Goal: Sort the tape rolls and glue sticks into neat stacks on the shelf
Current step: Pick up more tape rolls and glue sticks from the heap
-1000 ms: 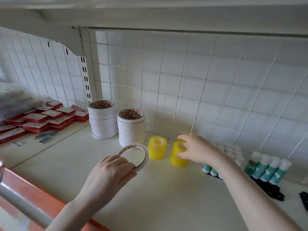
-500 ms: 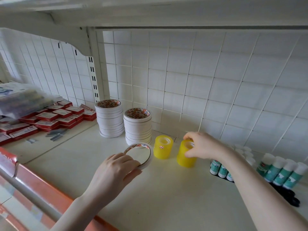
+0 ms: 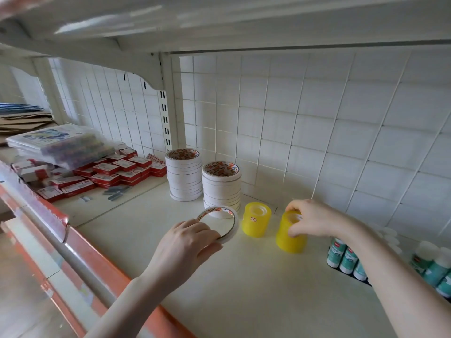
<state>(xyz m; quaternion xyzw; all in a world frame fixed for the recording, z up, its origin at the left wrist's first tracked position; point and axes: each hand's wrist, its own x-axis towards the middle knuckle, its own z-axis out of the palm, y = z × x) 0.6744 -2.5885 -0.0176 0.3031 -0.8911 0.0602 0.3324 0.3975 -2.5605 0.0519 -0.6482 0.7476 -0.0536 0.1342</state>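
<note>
My left hand grips a thin white tape roll, tilted on edge above the shelf. Behind it stand two stacks of white tape rolls: a taller one at the left and a shorter one beside it. To the right sit two stacks of yellow tape rolls. The left yellow stack stands free. My right hand holds the top of the right yellow stack, fingers curled over its rim. Glue sticks with teal labels and white caps stand at the right, partly behind my right forearm.
Red staple boxes and loose staple strips lie on the neighbouring shelf at the left, under plastic packs. A white grid panel backs the shelf, an upper shelf hangs overhead, and an orange rail edges the front.
The camera has shifted, so everything sits further right in view. Both hands keep their holds; the white roll and the right yellow stack stay about where they were.
</note>
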